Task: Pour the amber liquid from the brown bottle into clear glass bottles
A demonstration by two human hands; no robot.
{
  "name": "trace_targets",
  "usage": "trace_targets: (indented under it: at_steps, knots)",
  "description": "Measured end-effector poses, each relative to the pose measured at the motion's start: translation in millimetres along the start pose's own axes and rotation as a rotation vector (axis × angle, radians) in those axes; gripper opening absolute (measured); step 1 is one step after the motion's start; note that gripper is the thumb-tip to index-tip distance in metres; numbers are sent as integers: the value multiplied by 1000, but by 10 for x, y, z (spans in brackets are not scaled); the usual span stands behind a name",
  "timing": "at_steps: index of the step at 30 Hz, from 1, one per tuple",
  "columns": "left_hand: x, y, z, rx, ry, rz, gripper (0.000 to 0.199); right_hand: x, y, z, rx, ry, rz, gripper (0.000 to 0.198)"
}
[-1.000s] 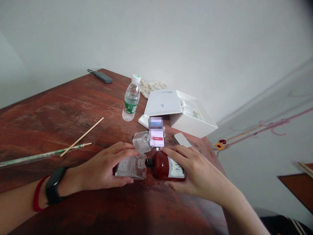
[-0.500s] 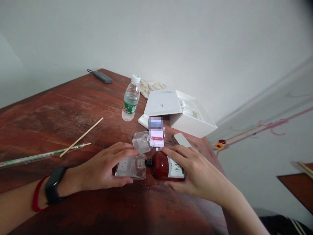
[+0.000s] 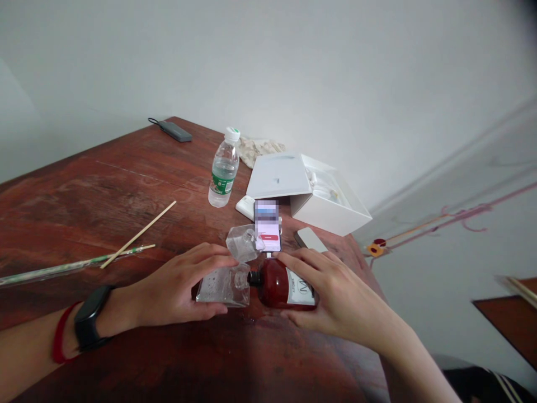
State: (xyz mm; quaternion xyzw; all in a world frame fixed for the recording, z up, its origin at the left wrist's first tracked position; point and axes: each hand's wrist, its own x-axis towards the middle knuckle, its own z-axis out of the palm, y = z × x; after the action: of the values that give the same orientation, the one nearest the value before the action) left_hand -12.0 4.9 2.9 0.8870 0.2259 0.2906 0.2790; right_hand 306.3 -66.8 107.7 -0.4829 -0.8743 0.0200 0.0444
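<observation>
- Two hands: the left hand (image 3: pixel 184 288), with one black wristband (image 3: pixel 90 318) and one red cord bracelet (image 3: pixel 62 336) at its wrist, and the right hand (image 3: pixel 335 288).
- Two clear, angular, see-through bottles lie on the reddish-brown wooden counter (image 3: pixel 104 190). The left fingers grasp the nearer clear bottle (image 3: pixel 222 286); the farther clear bottle (image 3: pixel 240 244) lies just behind, beside the phone.
- One glossy red-brown rounded bottle (image 3: pixel 272 282), on its side, is grasped by the right fingers. Its black neck meets the nearer clear bottle's mouth; whether it goes inside, I cannot tell.
- One phone (image 3: pixel 268 232) with a lit screen, its upper part pixelated; a red button shows below.
- One upright clear plastic water bottle (image 3: pixel 224 170), capped in white.
- Two pale wooden sticks: one bare stick (image 3: pixel 142 230) crosses one in a green-printed clear wrapper (image 3: pixel 54 269).
- One open white cardboard box (image 3: pixel 331 212).
- Writing: a circled "M" on the red-brown bottle's white label (image 3: pixel 298 288); its smaller letters and the water bottle's green label (image 3: pixel 222 184) are too small to read surely.
</observation>
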Motion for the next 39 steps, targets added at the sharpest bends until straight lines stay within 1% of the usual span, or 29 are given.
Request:
trace_targets:
  at_steps: [17, 28, 39]
  knots:
    - [37, 10, 9, 14, 16, 46, 63, 1, -22, -15, -4, -22, 3, 71]
    - [28, -11, 18, 3, 36, 41, 63, -10, 15, 21, -5, 0, -7, 76]
    - [21, 1, 17, 4, 47, 42, 66, -6, 17, 56, 64, 0, 18, 74]
